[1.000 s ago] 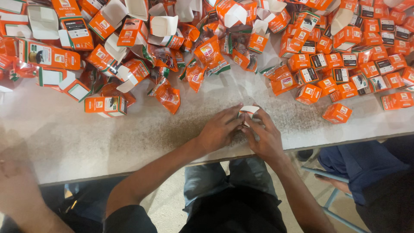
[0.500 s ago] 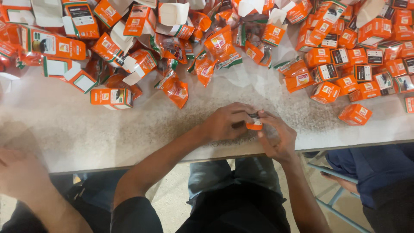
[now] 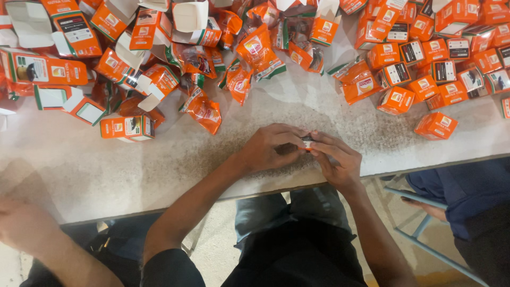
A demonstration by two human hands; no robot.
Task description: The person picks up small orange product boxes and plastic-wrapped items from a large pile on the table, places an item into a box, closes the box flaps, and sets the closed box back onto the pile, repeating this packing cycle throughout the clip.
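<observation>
Resting both forearms on worktop (image 3: 159,170) | left hand (image 3: 271,149), right hand (image 3: 334,159) curling, together pinching small orange box (image 3: 307,142)

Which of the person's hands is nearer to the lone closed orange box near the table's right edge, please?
The right hand is nearer: the box lies up and right of it. The left hand sits farther left.
</observation>
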